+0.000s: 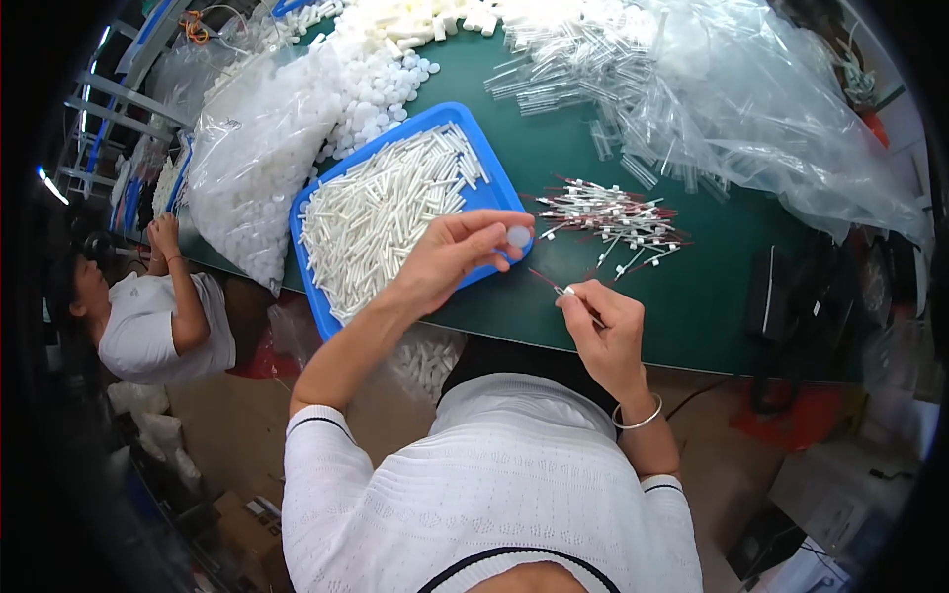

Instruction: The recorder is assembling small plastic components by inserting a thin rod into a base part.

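Note:
Over the right rim of a blue tray, my left hand pinches a round, translucent white cap between thumb and fingertips. Short white rods fill that tray. To the right and nearer my body, my right hand is closed on a thin stick with a red end and a small white piece near the fingertips. The cap and the stick are apart. Beyond my right hand lies a loose heap of similar white-and-red sticks on the green table.
A plastic bag spills white round caps at the left. Clear tubes lie at the back, beside a large clear plastic sheet. A black box-like object stands at the right. Another person sits at far left.

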Demonstrator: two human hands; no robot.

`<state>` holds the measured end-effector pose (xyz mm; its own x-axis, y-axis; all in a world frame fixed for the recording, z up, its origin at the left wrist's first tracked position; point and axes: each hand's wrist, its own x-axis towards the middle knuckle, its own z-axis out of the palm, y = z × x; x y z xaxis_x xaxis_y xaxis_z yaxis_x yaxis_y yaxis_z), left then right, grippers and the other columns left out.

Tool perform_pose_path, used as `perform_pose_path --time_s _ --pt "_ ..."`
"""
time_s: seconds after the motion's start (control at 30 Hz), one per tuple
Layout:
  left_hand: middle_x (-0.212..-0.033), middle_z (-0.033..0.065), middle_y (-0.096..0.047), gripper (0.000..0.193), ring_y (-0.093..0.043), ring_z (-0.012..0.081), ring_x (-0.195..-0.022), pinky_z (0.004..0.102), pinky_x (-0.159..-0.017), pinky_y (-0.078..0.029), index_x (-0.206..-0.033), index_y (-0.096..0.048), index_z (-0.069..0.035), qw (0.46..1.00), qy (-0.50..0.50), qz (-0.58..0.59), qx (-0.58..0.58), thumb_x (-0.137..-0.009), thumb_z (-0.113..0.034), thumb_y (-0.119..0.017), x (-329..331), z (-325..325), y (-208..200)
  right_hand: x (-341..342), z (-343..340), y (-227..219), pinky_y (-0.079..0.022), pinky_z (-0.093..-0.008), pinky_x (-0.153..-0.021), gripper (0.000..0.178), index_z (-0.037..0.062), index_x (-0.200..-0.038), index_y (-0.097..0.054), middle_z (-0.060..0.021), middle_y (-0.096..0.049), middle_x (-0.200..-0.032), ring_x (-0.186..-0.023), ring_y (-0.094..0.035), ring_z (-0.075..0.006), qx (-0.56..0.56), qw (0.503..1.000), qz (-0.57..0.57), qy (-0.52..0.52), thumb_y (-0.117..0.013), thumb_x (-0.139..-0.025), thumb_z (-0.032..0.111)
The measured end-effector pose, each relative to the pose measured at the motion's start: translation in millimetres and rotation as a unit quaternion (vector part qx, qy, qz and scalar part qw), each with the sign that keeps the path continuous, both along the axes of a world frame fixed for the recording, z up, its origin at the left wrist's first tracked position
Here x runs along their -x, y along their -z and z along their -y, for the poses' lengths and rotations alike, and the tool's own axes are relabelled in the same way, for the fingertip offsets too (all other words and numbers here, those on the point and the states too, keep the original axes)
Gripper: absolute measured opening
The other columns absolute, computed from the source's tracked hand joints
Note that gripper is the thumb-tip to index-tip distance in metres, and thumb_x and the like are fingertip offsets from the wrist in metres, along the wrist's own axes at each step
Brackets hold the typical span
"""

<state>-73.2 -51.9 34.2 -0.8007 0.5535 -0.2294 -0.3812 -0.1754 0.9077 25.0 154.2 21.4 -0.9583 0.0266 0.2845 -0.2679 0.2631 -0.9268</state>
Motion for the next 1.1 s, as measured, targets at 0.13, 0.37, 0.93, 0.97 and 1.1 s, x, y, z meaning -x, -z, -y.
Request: perform_pose_path --time_s 0.13,0.37,0.93,0.97,1.1 --pt "-0.113 0.0141 -0.065 0.027 -0.064 0.0101 -0.086 0.02 -0.073 -0.053 -0.121 -0.06 0.001 0.996 -0.022 0.066 -0.048 -0.096 -0.009 -0.054 -34.8 -5.8 12.3 -4.8 3.0 2.3 -0.036 -0.0287 -0.043 0.008 -0.0015 -0.078 -0.061 -0.0081 -0.054 -0.058 -0.044 -0.048 -0.0145 -0.019 1.0 -0.007 0.005 -0.061 -0.084 0.004" --pt "-0.112 0.0134 -0.066 0.027 -0.064 0.0111 -0.086 0.0211 -0.072 -0.053 -0.119 -0.061 0.001 0.995 -0.025 0.077 -0.052 -0.095 -0.01 -0.056 -52.0 -10.8 14.5 -18.4 0.2 5.9 -0.037 -0.0299 -0.043 0.008 -0.0006 -0.077 -0.061 -0.0081 -0.054 -0.057 -0.044 -0.049 -0.0164 -0.055 0.998 -0.002 0.029 -0.061 -0.083 0.004" --pt "-0.108 0.0063 -0.055 0.022 -0.056 0.0117 -0.098 0.0248 -0.087 -0.045 -0.108 -0.061 0.003 0.985 -0.081 -0.06 -0.137 -0.087 -0.001 -0.065 -84.6 -32.9 46.1 -21.1 11.5 21.6 -0.047 -0.0348 -0.053 0.008 0.0013 -0.093 -0.061 -0.0136 -0.062 -0.074 -0.06 -0.061 -0.0304 -0.066 0.997 -0.047 0.0 -0.061 -0.09 0.009" --pt "-0.108 0.0068 -0.054 0.022 -0.055 0.012 -0.098 0.0253 -0.087 -0.045 -0.109 -0.061 0.003 0.984 -0.083 -0.073 -0.143 -0.087 -0.001 -0.065 -86.7 -34.2 47.7 -22.0 13.0 23.8 -0.047 -0.0343 -0.053 0.009 0.0013 -0.094 -0.062 -0.0137 -0.062 -0.074 -0.06 -0.061 -0.0306 -0.078 0.994 -0.074 0.015 -0.061 -0.09 0.009" --pt "-0.112 0.0088 -0.052 0.022 -0.056 0.0133 -0.095 0.0273 -0.083 -0.048 -0.109 -0.06 0.003 0.977 -0.078 -0.095 -0.174 -0.088 -0.003 -0.065 -87.8 -33.9 49.2 -24.3 20.0 31.4 -0.048 -0.0321 -0.053 0.011 0.0003 -0.096 -0.063 -0.0108 -0.063 -0.073 -0.06 -0.063 -0.0249 -0.037 0.997 -0.073 0.007 -0.061 -0.091 0.01"
